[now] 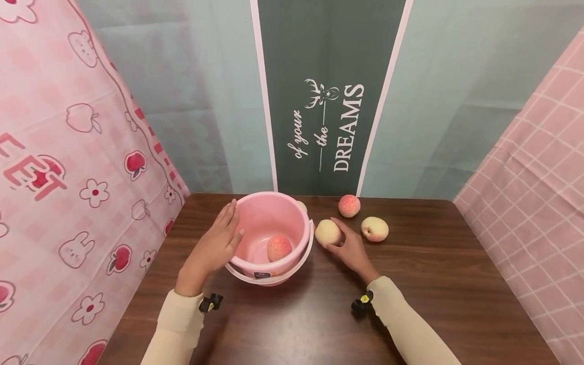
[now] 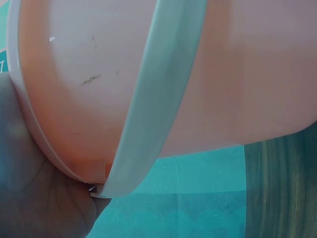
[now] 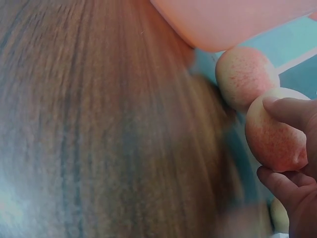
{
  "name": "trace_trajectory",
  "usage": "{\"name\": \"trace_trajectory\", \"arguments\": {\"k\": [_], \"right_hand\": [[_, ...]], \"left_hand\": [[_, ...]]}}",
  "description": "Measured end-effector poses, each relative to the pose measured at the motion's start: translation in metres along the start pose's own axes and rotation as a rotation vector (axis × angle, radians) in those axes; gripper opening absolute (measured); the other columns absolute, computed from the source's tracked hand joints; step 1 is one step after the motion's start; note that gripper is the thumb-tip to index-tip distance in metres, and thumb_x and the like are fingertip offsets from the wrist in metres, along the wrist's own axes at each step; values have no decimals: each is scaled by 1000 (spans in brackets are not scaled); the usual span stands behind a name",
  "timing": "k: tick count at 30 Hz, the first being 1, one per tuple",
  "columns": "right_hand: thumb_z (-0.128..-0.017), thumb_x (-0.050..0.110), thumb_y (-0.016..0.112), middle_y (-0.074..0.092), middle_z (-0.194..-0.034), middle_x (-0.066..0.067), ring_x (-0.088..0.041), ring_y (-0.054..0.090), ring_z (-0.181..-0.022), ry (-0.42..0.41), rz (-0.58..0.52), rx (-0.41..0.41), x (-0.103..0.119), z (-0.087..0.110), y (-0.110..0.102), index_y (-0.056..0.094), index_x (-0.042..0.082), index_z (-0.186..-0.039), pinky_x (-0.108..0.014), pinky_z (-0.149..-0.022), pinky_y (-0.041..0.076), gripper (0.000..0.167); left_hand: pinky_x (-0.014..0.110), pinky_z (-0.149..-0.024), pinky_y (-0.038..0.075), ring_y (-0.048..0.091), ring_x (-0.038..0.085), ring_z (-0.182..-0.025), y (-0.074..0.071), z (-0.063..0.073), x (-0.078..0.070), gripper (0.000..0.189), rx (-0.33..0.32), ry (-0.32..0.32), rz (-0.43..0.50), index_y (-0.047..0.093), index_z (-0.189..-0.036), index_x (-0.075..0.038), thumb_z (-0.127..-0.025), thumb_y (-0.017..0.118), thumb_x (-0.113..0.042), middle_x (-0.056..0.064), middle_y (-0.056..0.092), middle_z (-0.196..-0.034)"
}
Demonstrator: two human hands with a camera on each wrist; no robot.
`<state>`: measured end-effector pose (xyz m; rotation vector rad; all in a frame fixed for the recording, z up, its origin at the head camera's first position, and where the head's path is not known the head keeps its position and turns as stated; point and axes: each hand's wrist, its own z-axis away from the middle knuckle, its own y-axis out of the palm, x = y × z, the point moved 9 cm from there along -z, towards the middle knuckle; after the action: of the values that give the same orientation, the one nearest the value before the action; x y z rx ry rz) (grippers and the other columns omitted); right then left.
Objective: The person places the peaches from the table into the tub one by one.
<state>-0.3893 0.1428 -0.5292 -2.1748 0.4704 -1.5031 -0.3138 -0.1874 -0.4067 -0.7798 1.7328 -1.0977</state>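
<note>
A pink bucket point(image 1: 274, 203) with a pale handle point(image 1: 292, 274) stands on the table, one red-pink peach point(image 1: 279, 248) lying in it. Against its left rim rests my left hand point(image 1: 218, 241), fingers straight. In the left wrist view the palm point(image 2: 39, 188) meets the rim beside the handle's joint. My right hand point(image 1: 351, 251) pinches a pale yellow peach point(image 1: 327, 232) between thumb and fingers, just right of the bucket. The right wrist view shows the blushed side of this held peach point(image 3: 277, 134), overlapping another peach point(image 3: 247, 77) near the bucket.
Right of the held peach are a red-pink peach point(image 1: 349, 206) toward the back and a yellow one point(image 1: 375, 229). A pale peach point(image 1: 302, 206) is mostly hidden behind the bucket. The brown wooden table point(image 1: 433, 294) ends at a printed cloth backdrop point(image 1: 219, 126), with pink cloths at both sides.
</note>
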Motion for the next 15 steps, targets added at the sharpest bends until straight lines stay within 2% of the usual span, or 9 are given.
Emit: {"name": "trace_trajectory", "arguments": {"k": [4,9,15], "right_hand": [[-77,10,90,57,-146,-9,-22,58,-106,-3,-37,-3,5,-3,-1,52,9,-147,-24,-80,55,80],[-77,10,90,56,-146,-9,-22,60,-116,16,-82,-23,10,-4,-6,51,10,-149,-36,-90,58,82],[-77,11,90,56,-146,-10,-26,60,-121,17,-118,-38,19,-4,-10,50,11,-150,-42,-91,57,82]], "left_hand": [[53,-122,20,7,36,-156,0,1,2,66,-1,-4,3,18,-158,6,-108,43,-29,18,6,-169],[53,-121,20,7,35,-156,0,2,3,66,-1,-3,2,18,-159,5,-109,41,-32,17,6,-169],[52,-122,20,7,35,-156,0,1,2,66,-1,0,9,17,-158,6,-108,44,-28,17,6,-169]]}}
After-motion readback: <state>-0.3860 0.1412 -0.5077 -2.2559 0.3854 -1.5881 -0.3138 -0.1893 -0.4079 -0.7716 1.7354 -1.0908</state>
